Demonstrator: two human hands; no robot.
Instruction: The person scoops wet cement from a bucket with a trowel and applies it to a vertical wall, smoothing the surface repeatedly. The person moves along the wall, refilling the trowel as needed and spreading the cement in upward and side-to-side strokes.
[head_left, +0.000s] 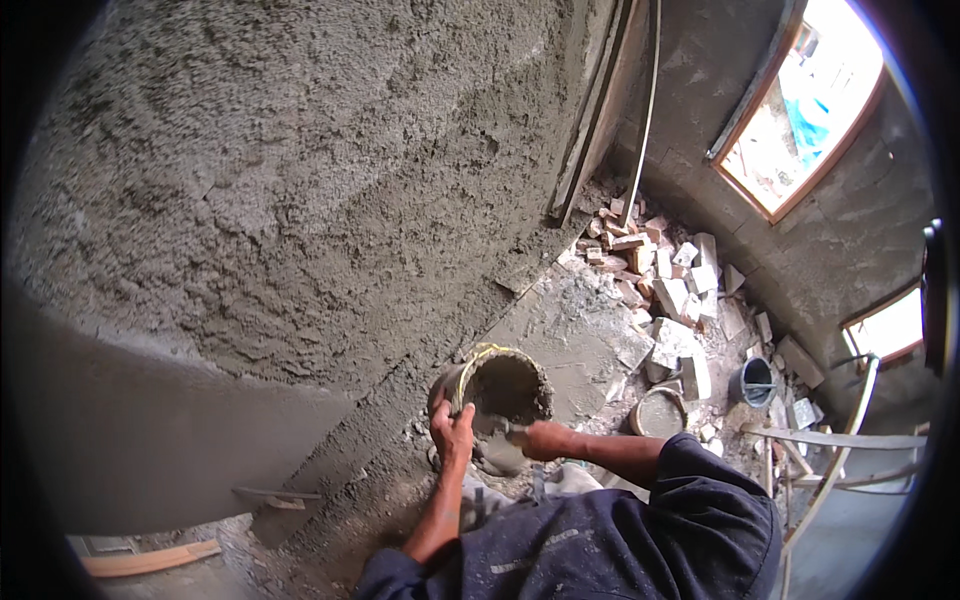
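Note:
A mortar-caked bucket (pixel 443 383) lies tipped on its side at the foot of the wall, its mouth turned toward me. Yellow cord (pixel 487 349) runs around its rim, and wet grey mortar (pixel 507 388) coats the inside. My left hand (pixel 453 432) is closed on the bucket's near left rim, thumb up. Just below the mouth, my right hand (pixel 550 441) grips what looks like a trowel (pixel 513 434). Its blade is hard to tell apart from the mortar around it.
Rough wet render covers the wall (pixel 300 200) before me. Broken bricks (pixel 670 280) are heaped at the right, near a round mortar-filled tub (pixel 660 412) and a dark bucket (pixel 752 382). Wooden poles (pixel 835 440) stand farther right. A float (pixel 277 494) rests by the wall at lower left.

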